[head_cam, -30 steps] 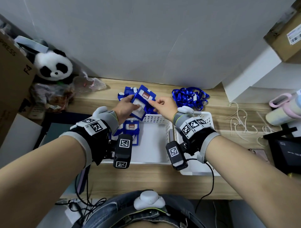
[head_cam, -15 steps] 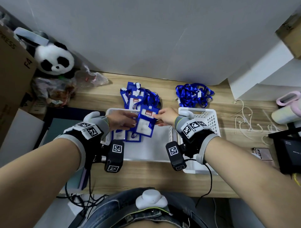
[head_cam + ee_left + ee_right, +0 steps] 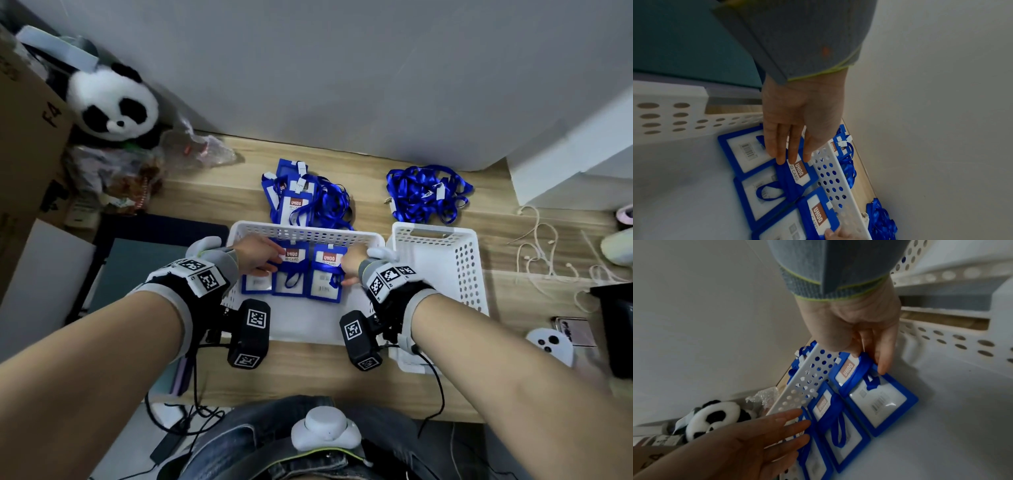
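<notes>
A white perforated basket (image 3: 308, 235) stands in front of me with three blue ID card holders lying side by side at its far wall. My right hand (image 3: 352, 269) holds the rightmost holder (image 3: 324, 274) (image 3: 877, 399) by its top end, thumb and fingertips (image 3: 884, 363) on the frame and its blue lanyard loop. My left hand (image 3: 262, 262) is flat, its straight fingers (image 3: 791, 151) resting on the left holder (image 3: 745, 150) and the middle holder (image 3: 797, 170) (image 3: 291, 274).
More card holders with lanyards (image 3: 298, 198) lie behind the basket. A heap of blue lanyards (image 3: 428, 192) lies at the back right, a second white basket (image 3: 462, 263) beside it. A panda plush (image 3: 109, 106) and a cardboard box (image 3: 24, 144) crowd the left; white cords (image 3: 548, 260) trail on the right.
Both hands brought a card holder from above the back pile down into the basket, laying it to the right of the two there. The left hand let go and flattened.
</notes>
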